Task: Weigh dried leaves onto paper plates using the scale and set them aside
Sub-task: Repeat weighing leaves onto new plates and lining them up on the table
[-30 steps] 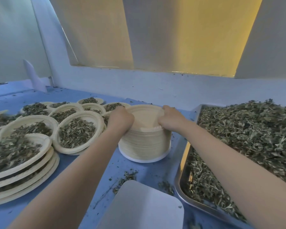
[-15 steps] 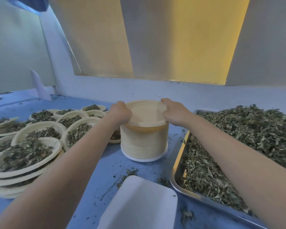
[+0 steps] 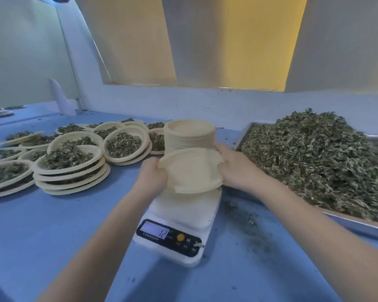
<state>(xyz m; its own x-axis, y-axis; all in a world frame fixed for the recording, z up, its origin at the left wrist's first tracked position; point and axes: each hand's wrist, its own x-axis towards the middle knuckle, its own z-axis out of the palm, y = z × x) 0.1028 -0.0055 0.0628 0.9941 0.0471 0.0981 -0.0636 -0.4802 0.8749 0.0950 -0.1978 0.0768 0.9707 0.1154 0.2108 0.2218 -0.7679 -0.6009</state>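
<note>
An empty paper plate (image 3: 191,170) hangs just above the white digital scale (image 3: 177,227), whose display reads 12. My left hand (image 3: 152,176) grips the plate's left rim and my right hand (image 3: 234,165) grips its right rim. Behind them stands a tall stack of empty paper plates (image 3: 189,136). A metal tray (image 3: 356,223) heaped with dried leaves (image 3: 314,158) lies to the right.
Several paper plates filled with leaves (image 3: 74,162) sit stacked and spread over the left of the blue table (image 3: 52,236). Loose leaf crumbs (image 3: 247,219) lie between scale and tray. A pale wall ledge runs along the back.
Both hands lifted the top plate off the stack and brought it toward me, over the scale. The view has tipped down, so the scale's display now shows.
</note>
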